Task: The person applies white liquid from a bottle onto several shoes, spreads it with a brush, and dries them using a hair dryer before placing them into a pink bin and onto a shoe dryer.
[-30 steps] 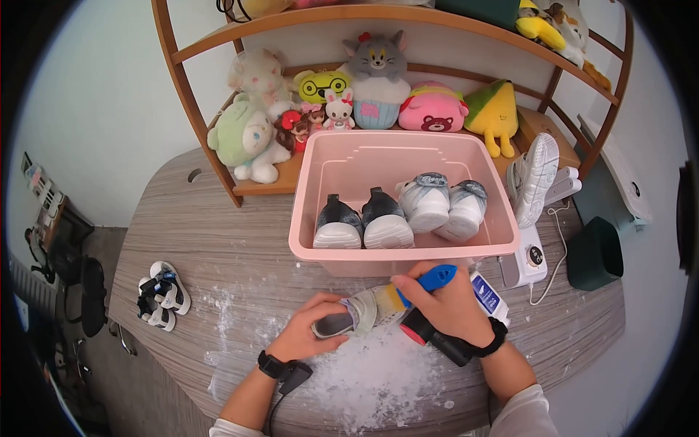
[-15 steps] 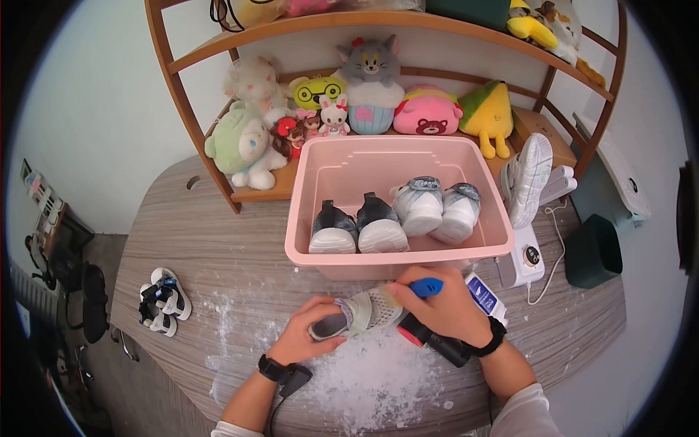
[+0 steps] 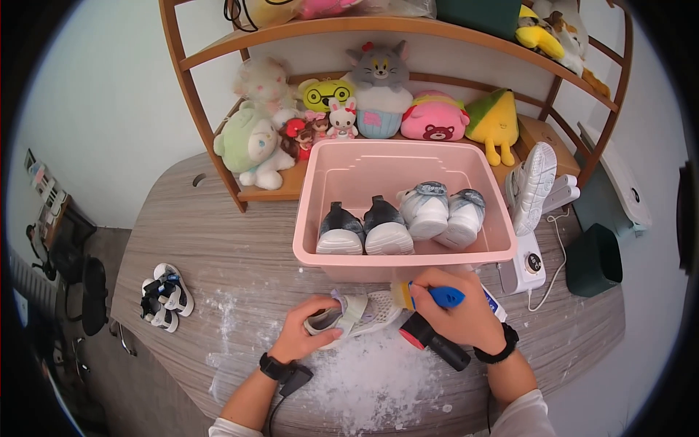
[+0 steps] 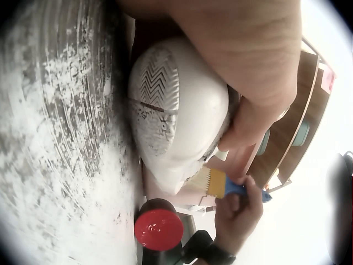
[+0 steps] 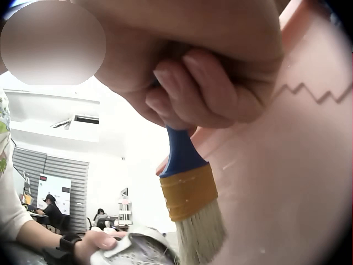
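My left hand (image 3: 297, 329) grips a small pale shoe (image 3: 357, 315) by its heel, fingers over the collar and thumb on the near side. The shoe has a perforated toe and a light strap; its white heel and zigzag-patterned sole edge (image 4: 157, 94) fill the left wrist view. In my right hand (image 3: 457, 309) is a paintbrush (image 5: 189, 190) with a blue handle, yellow band and pale bristles, its handle held in curled fingers. The bristles stand at the toe end of the shoe. Beneath my right hand lies a black cylinder (image 3: 445, 348) with a red end.
White powder (image 3: 378, 386) covers the wooden tabletop around the shoe. Behind stands a pink bin (image 3: 404, 260) holding two pairs of shoes. Small sandals (image 3: 167, 297) lie at left. To the right are a white shoe dryer (image 3: 526, 269), a bottle (image 3: 495, 306) and a dark green bin (image 3: 595, 261).
The brush has moved from over the toe to just past its right end, its bristles showing again. The left hand has rolled the shoe a little, so more of its near side shows.
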Demonstrator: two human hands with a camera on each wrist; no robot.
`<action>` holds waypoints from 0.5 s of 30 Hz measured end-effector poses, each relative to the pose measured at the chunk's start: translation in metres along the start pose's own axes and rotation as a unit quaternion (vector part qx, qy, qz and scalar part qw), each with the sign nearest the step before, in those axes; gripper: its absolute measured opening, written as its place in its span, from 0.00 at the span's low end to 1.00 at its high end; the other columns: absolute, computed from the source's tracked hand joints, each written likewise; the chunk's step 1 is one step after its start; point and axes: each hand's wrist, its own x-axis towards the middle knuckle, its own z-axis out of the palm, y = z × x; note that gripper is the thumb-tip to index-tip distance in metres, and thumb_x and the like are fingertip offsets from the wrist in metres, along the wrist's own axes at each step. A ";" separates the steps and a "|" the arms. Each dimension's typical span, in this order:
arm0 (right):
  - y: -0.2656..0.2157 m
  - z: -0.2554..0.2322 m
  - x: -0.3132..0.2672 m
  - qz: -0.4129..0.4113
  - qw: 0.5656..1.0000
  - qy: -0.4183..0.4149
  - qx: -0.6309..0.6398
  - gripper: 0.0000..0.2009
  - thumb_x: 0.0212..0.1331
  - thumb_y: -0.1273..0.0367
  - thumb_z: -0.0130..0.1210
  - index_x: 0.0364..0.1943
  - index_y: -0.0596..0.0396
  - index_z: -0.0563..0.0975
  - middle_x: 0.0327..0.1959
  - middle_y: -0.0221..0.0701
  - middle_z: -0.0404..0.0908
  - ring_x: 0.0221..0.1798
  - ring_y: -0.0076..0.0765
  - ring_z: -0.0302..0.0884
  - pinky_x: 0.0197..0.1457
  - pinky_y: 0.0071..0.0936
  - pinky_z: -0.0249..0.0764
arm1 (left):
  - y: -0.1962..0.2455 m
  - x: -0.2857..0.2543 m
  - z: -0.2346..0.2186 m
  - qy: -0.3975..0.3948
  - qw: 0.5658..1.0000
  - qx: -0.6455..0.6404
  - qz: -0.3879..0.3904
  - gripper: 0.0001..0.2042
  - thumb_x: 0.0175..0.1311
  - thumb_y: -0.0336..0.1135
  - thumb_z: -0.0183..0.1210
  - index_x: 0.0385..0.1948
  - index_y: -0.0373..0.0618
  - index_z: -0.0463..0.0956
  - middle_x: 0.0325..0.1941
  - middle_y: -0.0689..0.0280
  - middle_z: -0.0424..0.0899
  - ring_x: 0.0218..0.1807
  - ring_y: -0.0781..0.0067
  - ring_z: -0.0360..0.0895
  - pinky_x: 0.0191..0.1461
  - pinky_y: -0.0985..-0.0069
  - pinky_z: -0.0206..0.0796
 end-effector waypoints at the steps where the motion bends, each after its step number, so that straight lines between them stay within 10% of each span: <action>1: -0.009 -0.001 -0.003 0.031 0.998 -0.016 0.044 0.04 0.61 0.73 0.64 0.35 0.58 0.82 0.29 0.41 0.85 0.30 0.50 0.84 0.36 0.35 0.79 | 0.000 -0.001 0.001 0.008 1.000 -0.013 -0.014 0.22 0.56 0.30 0.73 0.53 0.39 0.81 0.54 0.59 0.84 0.56 0.64 0.81 0.61 0.70 0.71; 6: -0.023 0.016 -0.010 -0.028 0.983 -0.118 0.139 0.06 0.60 0.74 0.67 0.39 0.57 0.83 0.31 0.39 0.87 0.29 0.43 0.85 0.35 0.31 0.79 | 0.001 -0.003 0.001 0.016 0.998 -0.039 -0.054 0.21 0.58 0.31 0.72 0.55 0.39 0.80 0.54 0.61 0.84 0.55 0.68 0.80 0.61 0.72 0.69; 15: -0.004 0.015 -0.010 0.050 0.997 -0.044 0.045 0.04 0.60 0.74 0.66 0.37 0.59 0.85 0.32 0.37 0.88 0.32 0.34 0.86 0.38 0.25 0.78 | -0.006 -0.004 -0.002 0.030 0.996 -0.046 -0.075 0.13 0.68 0.35 0.66 0.47 0.36 0.81 0.50 0.61 0.83 0.50 0.71 0.77 0.58 0.73 0.68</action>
